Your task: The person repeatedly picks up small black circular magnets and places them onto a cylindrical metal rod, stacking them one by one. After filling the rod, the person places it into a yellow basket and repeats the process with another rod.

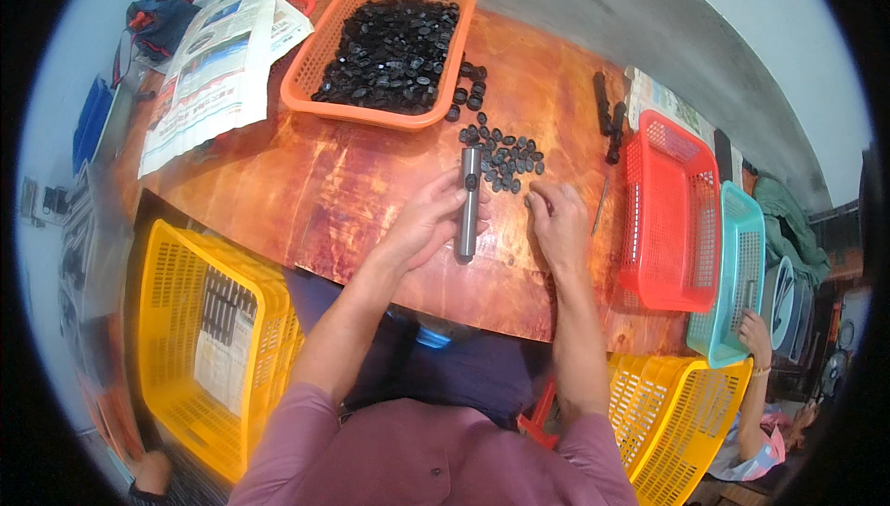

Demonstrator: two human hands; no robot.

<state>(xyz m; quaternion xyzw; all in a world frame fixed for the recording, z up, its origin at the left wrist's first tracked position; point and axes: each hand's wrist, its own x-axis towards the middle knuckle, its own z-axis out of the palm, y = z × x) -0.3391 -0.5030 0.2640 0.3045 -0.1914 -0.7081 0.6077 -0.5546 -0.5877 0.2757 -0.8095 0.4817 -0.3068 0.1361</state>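
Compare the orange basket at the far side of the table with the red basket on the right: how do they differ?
The orange basket is heaped with small black round parts; the red basket looks empty. The orange basket sits beyond the hands, the red basket beside the right hand. The orange one looks shallower, the red one deeper. Both are perforated plastic, rectangular, resting on the wooden table.
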